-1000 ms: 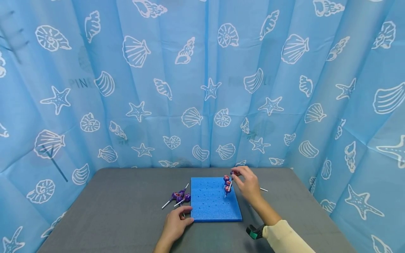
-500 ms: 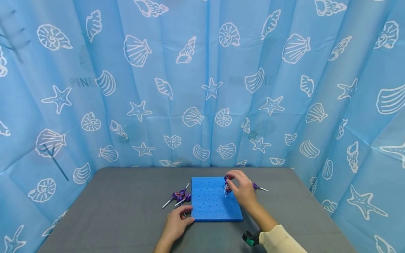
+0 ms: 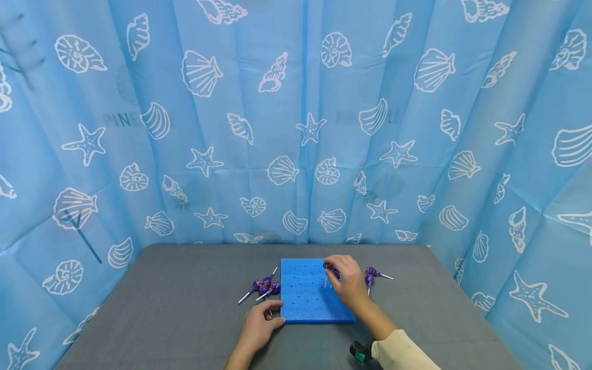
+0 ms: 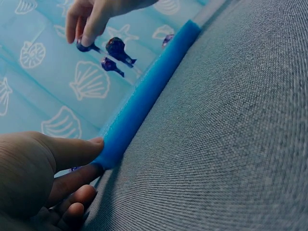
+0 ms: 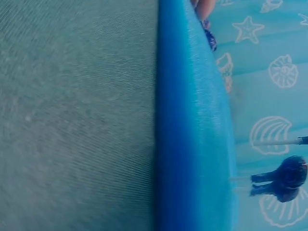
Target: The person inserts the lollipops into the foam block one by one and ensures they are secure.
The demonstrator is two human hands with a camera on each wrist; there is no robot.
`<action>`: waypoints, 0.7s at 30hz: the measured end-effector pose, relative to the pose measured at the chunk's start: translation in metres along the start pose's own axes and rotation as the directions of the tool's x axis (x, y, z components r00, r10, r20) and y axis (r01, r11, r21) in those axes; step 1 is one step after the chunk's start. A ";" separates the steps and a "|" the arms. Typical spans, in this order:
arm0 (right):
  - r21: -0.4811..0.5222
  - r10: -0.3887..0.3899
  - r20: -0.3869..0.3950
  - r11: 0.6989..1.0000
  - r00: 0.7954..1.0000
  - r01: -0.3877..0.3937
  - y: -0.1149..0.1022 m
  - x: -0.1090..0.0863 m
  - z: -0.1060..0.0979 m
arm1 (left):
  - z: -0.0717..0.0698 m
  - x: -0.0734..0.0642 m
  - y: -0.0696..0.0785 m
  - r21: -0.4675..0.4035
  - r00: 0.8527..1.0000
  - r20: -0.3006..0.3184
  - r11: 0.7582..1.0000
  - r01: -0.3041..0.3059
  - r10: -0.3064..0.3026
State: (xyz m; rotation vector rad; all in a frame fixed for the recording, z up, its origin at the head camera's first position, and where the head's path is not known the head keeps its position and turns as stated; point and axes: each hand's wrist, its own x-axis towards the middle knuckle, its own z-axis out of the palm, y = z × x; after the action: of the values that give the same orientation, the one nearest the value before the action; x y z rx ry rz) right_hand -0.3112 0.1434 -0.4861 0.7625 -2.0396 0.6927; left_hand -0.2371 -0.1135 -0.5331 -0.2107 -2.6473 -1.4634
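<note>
A blue shell-print curtain [image 3: 282, 128] backs the grey fabric worktop [image 3: 185, 324]. The square blue foam board [image 3: 314, 311] has its near left corner pinched by the left hand [image 3: 257, 325]; the right hand [image 3: 349, 283] pinches a purple-wrapped lollipop [image 4: 84, 47] above, blocking upright lollipops [image 4: 115, 48]. Loose lollipops [image 3: 262, 283] flank the board.
</note>
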 end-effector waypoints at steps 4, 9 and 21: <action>-0.023 -0.014 -0.014 1.000 1.000 0.013 0.002 -0.003 0.007 | 0.000 0.000 0.000 0.006 1.000 -0.012 1.000 -0.004 0.004; -0.037 -0.002 -0.014 0.999 1.000 0.002 0.003 -0.005 0.012 | -0.001 -0.001 -0.001 -0.005 1.000 -0.008 1.000 -0.005 0.005; -0.068 0.000 0.011 0.998 1.000 0.000 0.005 -0.006 0.022 | 0.000 0.000 -0.001 -0.012 1.000 -0.022 1.000 -0.010 0.010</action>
State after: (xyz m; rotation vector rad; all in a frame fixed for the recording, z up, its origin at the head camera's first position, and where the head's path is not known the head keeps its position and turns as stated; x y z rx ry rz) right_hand -0.3230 0.1329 -0.5031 0.7281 -2.0622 0.6166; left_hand -0.2372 -0.1141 -0.5335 -0.2073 -2.6169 -1.4705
